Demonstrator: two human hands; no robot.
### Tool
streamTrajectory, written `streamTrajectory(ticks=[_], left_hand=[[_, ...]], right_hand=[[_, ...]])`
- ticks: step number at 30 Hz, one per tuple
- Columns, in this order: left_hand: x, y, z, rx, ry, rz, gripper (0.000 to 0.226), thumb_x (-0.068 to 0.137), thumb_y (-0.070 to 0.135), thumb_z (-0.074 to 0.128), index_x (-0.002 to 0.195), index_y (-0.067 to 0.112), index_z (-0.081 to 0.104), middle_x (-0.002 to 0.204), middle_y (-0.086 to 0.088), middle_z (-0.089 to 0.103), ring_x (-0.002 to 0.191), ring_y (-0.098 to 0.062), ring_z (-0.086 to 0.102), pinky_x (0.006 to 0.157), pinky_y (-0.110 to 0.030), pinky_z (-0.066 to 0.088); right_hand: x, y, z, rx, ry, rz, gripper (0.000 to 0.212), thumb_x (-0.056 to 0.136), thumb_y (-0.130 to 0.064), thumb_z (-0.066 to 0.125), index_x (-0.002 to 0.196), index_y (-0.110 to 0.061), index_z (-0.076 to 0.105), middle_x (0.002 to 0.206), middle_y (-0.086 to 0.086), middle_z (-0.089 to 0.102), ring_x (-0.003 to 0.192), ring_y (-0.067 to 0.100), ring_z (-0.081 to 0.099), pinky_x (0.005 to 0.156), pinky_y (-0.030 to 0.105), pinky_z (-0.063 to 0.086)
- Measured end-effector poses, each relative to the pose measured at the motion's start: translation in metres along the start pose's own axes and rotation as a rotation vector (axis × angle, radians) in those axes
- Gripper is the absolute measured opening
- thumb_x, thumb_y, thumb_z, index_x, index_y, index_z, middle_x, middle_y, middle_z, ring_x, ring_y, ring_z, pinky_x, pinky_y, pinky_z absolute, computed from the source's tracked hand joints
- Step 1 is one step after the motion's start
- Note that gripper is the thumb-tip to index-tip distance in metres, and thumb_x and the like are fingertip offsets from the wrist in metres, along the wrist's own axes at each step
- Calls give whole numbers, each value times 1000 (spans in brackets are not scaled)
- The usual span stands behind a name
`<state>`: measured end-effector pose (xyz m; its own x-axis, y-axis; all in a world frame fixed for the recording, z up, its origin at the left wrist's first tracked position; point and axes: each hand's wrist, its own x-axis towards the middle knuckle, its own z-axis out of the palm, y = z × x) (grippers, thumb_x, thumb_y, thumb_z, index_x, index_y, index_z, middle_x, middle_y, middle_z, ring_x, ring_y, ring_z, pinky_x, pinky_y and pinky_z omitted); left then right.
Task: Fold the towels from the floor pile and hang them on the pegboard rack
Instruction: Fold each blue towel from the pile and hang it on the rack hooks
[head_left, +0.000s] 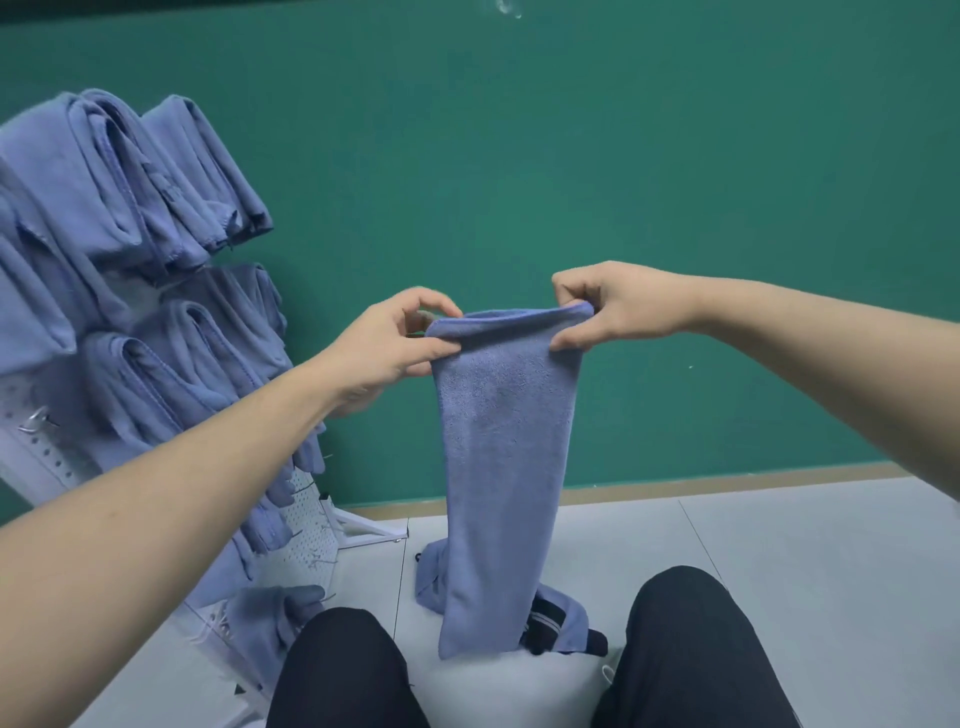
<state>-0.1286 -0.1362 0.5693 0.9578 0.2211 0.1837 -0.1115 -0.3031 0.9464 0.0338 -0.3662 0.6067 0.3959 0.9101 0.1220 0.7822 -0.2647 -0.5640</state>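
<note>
The task was judged to be well advanced. Many folded blue towels (119, 208) were found hung in rows on the white pegboard rack (47, 457) at the left, with the upper rows filled and a few bare hooks noted lower down. Only a small remnant of the floor pile (566, 618) was observed on the pale floor (779, 571) between the person's knees, so that few towels appeared to be left; the exact count could not be told. One blue towel (506, 467) was held up in front of the green wall (623, 156), hanging as a long narrow strip, apparently already folded lengthwise, with its lower end reaching down to the pile. Its nap was seen to be even and its top edge slightly rolled. The left hand (384, 348) was found pinching the top left corner between thumb and fingers, and the right hand (618, 306) pinching the top right corner likewise, the remaining fingers curled. Further folding and hanging of this towel were judged to be outstanding.
</note>
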Motion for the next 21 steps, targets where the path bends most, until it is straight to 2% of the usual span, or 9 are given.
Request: streamTrajectory(ticks=[2,3,5,7,9,13,16,19,21], left_hand=[[-2,2,4,-193,16,-42,38,91,-6,62,116,23,62,91,1,73,79,-10,68,70,-24,56],[-1,3,5,-246,41,-59,35,92,-4,62,120,18,62,94,0,74,79,-10,68,70,-24,57],[0,3,8,-320,104,-103,24,93,0,62,115,8,67,93,1,76,74,-7,68,68,-21,55],[1,3,11,-389,159,-149,18,95,-1,59,109,5,68,80,5,75,62,-1,64,62,-16,53],[2,1,13,-433,190,-174,18,97,1,56,109,9,66,72,8,72,56,0,60,58,-16,52],[2,-8,22,-348,257,-235,11,101,18,55,102,26,62,85,10,71,70,-6,63,59,-24,51],[0,-12,37,-456,278,-258,13,103,28,53,113,22,60,98,8,74,80,-7,70,68,-28,55],[-7,-16,49,-748,119,-315,37,101,36,53,125,9,63,117,-6,74,106,-17,70,88,-35,56],[-16,-23,59,-799,20,-371,39,93,37,60,119,10,68,118,-9,73,107,-21,69,98,-37,52]], right_hand=[[1,-3,3,180,61,24,40,87,-5,75,81,-16,37,69,-3,52,55,1,52,56,14,47],[1,-4,5,292,95,48,38,87,-5,75,88,-17,39,74,2,57,61,7,57,61,21,53],[3,-2,7,520,126,135,36,88,-9,74,107,-17,45,86,9,70,72,17,65,77,36,59],[5,-2,9,629,89,232,34,90,-12,73,119,-12,55,97,8,75,79,18,70,83,35,59],[6,-3,13,637,42,284,20,94,-16,67,112,-8,64,93,3,74,79,16,70,79,31,58],[14,-7,24,701,91,316,29,104,-25,47,124,-11,63,97,3,64,83,19,65,81,35,56],[21,-16,37,778,155,330,29,106,-24,40,123,-23,64,101,-4,71,81,14,66,67,28,56],[28,-22,41,898,215,363,24,106,-22,42,113,-23,65,98,-5,73,80,12,69,67,27,56],[30,-26,39,979,267,414,19,104,-21,47,107,-18,65,95,-2,74,78,13,70,67,27,58]])
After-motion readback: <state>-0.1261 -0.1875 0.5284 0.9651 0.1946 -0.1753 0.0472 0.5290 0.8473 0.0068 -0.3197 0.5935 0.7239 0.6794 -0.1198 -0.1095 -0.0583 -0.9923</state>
